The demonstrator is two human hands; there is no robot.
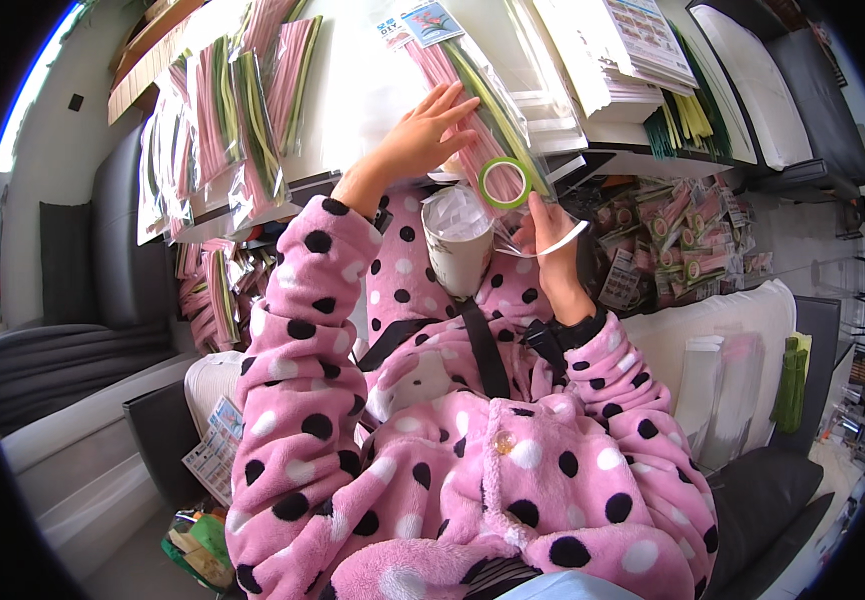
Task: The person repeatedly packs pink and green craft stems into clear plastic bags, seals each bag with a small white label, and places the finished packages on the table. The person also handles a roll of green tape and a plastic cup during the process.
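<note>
A clear plastic bag (511, 139) lies slanted across the table's front edge. Inside it are pink chenille stems (470, 131), green chenille stems (489, 94) and a picture card (430, 22). Toward its near end sits a roll of tape with a green rim (505, 160). My left hand (429, 131) rests on the bag with fingers spread. At the near end, my right hand (550, 232) grips the bag's flap, its fingers partly hidden by clear film. A narrow white strip (564, 241) curls across these fingers. Between my knees stands a paper cup (459, 247) filled with white scraps.
Packed bags of pink and green stems (215, 112) pile up at the table's left. Printed sheets (646, 34) and loose green stems (684, 124) lie right. Finished-looking packets (691, 232) heap below the table. Clear sleeves (725, 390) rest on the seat.
</note>
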